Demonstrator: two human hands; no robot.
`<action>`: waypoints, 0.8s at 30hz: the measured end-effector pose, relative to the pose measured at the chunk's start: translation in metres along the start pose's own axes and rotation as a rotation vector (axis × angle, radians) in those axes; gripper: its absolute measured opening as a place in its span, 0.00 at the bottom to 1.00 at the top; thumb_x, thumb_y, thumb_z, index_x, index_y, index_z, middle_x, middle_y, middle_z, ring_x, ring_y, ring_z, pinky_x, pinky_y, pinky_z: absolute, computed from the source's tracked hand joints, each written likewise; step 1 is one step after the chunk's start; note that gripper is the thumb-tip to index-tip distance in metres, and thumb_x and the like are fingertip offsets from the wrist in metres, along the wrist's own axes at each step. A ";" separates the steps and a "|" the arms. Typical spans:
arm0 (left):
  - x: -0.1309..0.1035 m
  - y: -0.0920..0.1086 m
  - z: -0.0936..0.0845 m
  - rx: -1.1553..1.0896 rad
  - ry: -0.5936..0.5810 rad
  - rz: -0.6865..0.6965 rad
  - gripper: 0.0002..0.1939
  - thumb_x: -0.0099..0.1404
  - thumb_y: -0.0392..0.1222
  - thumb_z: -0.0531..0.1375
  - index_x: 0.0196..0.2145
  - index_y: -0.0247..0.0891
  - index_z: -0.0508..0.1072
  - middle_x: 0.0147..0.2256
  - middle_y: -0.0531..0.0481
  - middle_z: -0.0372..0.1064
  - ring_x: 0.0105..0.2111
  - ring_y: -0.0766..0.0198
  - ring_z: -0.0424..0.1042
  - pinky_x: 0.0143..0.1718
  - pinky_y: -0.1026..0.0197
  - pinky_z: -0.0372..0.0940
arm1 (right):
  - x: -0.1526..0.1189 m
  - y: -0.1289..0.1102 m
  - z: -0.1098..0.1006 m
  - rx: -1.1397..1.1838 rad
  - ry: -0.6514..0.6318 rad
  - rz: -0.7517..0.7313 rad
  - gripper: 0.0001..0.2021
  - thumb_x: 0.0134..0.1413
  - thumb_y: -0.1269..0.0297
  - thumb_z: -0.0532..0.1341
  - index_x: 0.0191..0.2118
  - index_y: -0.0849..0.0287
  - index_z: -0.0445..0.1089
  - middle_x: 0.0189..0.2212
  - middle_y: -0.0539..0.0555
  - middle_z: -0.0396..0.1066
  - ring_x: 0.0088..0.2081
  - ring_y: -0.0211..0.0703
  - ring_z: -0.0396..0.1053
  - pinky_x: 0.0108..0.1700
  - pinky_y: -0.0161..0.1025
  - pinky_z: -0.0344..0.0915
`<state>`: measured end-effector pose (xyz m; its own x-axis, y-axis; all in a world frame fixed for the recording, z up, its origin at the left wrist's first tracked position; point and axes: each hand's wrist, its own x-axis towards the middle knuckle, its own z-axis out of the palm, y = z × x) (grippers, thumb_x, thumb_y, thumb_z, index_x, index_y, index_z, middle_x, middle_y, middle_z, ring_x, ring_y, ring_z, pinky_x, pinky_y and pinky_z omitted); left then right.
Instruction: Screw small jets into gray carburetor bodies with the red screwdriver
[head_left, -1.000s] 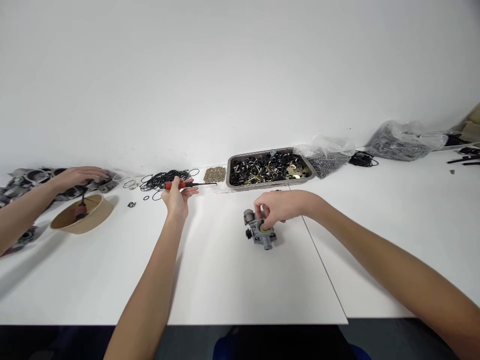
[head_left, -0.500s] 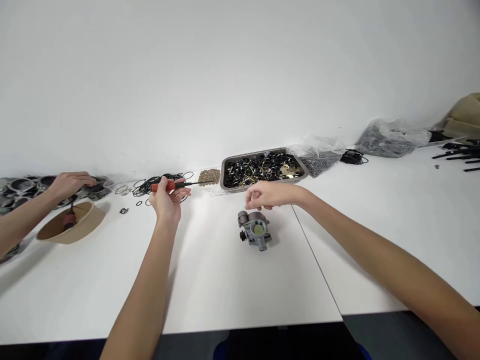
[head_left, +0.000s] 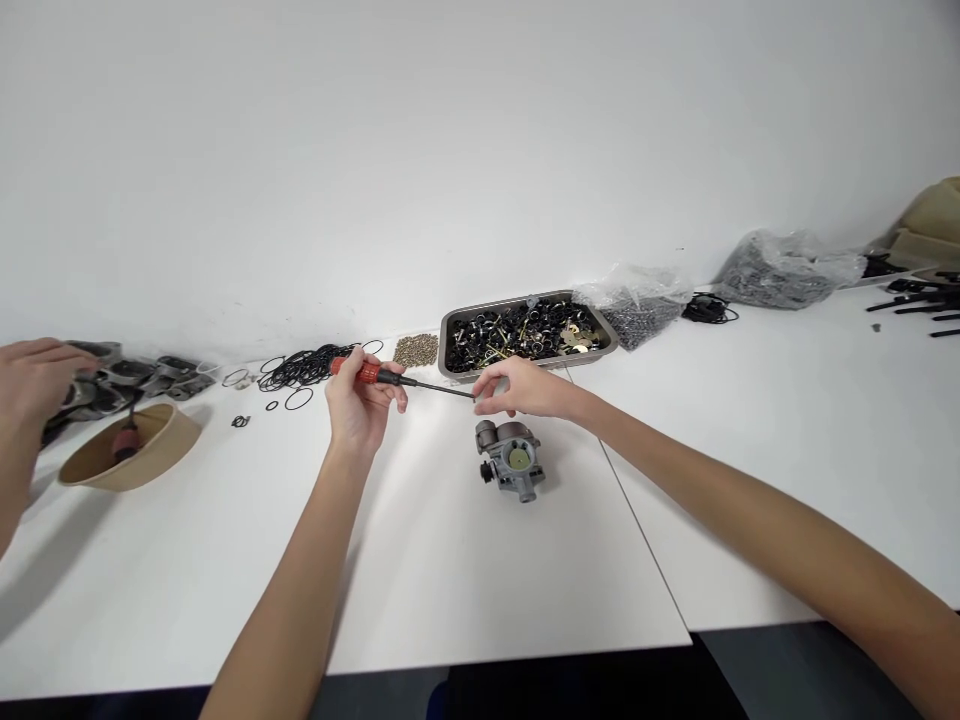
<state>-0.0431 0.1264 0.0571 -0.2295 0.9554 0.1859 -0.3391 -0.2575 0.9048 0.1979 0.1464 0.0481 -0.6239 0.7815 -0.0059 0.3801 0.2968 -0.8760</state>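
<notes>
Left hand (head_left: 354,412) closed around a red screwdriver (head_left: 387,376), right hand (head_left: 525,386) at its tip, can't tell if pinching, grey metal part (head_left: 511,455) just below that hand

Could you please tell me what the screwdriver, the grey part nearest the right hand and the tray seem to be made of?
Screwdriver: red handle probably matt plastic, from its solid colour; thin, dark shaft suggests metal.
Grey part: likely cast metal, dull, judging by its chunky shapes, though plastic is possible.
Tray: probably smooth metal, given its faint sheen.
</notes>
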 end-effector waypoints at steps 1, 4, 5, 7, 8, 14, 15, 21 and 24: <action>-0.001 0.000 0.001 0.007 -0.005 0.000 0.14 0.59 0.49 0.60 0.25 0.36 0.64 0.23 0.47 0.74 0.12 0.62 0.65 0.11 0.61 0.59 | 0.000 -0.001 0.000 0.017 -0.017 0.000 0.17 0.48 0.57 0.69 0.41 0.63 0.73 0.38 0.55 0.74 0.22 0.30 0.66 0.25 0.32 0.60; -0.001 -0.001 0.001 0.012 -0.016 0.007 0.15 0.59 0.50 0.60 0.25 0.36 0.64 0.24 0.46 0.74 0.12 0.63 0.65 0.11 0.61 0.59 | -0.001 -0.003 0.002 0.077 -0.068 0.012 0.16 0.47 0.57 0.69 0.38 0.63 0.73 0.37 0.54 0.73 0.23 0.31 0.66 0.23 0.32 0.59; -0.001 -0.001 0.001 0.012 -0.020 0.007 0.15 0.59 0.50 0.60 0.25 0.36 0.64 0.24 0.46 0.74 0.12 0.63 0.65 0.11 0.61 0.59 | -0.001 -0.004 0.002 0.094 -0.079 0.017 0.15 0.47 0.58 0.69 0.37 0.63 0.73 0.36 0.54 0.73 0.23 0.31 0.66 0.23 0.32 0.58; -0.001 -0.001 0.000 0.012 -0.025 0.004 0.15 0.59 0.50 0.60 0.25 0.36 0.64 0.24 0.47 0.74 0.12 0.63 0.65 0.11 0.61 0.59 | -0.001 -0.004 0.003 0.117 -0.090 0.017 0.14 0.46 0.58 0.69 0.36 0.63 0.73 0.34 0.53 0.72 0.23 0.32 0.66 0.23 0.32 0.59; -0.001 -0.001 0.000 0.015 -0.026 0.002 0.15 0.59 0.50 0.61 0.25 0.36 0.64 0.24 0.47 0.74 0.12 0.63 0.65 0.11 0.61 0.59 | -0.001 -0.004 0.004 0.127 -0.091 0.012 0.15 0.46 0.57 0.69 0.36 0.63 0.73 0.34 0.52 0.72 0.23 0.32 0.66 0.23 0.32 0.59; -0.002 0.000 0.002 0.021 -0.015 -0.012 0.15 0.59 0.50 0.61 0.25 0.36 0.63 0.23 0.47 0.73 0.11 0.63 0.65 0.11 0.61 0.59 | -0.002 -0.004 0.004 0.146 -0.049 0.008 0.15 0.45 0.56 0.70 0.32 0.62 0.72 0.30 0.51 0.70 0.23 0.32 0.65 0.23 0.32 0.57; -0.003 0.000 0.003 0.020 -0.014 -0.014 0.15 0.59 0.50 0.60 0.25 0.36 0.63 0.23 0.47 0.73 0.11 0.63 0.65 0.11 0.61 0.59 | -0.002 -0.004 0.004 0.143 -0.044 0.014 0.14 0.45 0.57 0.70 0.31 0.62 0.71 0.29 0.50 0.70 0.23 0.32 0.65 0.24 0.32 0.57; -0.004 0.002 0.004 0.032 -0.039 -0.016 0.14 0.59 0.48 0.60 0.25 0.35 0.64 0.23 0.46 0.73 0.11 0.62 0.65 0.10 0.61 0.59 | -0.005 -0.009 0.003 0.081 -0.024 0.040 0.10 0.47 0.60 0.69 0.31 0.61 0.71 0.27 0.49 0.70 0.24 0.32 0.66 0.26 0.32 0.59; -0.005 0.002 0.006 0.048 -0.054 -0.002 0.15 0.58 0.49 0.61 0.24 0.35 0.65 0.23 0.46 0.73 0.12 0.62 0.66 0.10 0.60 0.59 | -0.005 -0.011 0.002 0.001 -0.027 0.043 0.09 0.46 0.61 0.68 0.30 0.61 0.71 0.28 0.50 0.72 0.24 0.33 0.67 0.27 0.33 0.61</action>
<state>-0.0372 0.1222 0.0599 -0.1790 0.9626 0.2034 -0.2954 -0.2498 0.9222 0.1956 0.1379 0.0568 -0.6250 0.7786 -0.0563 0.4062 0.2628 -0.8752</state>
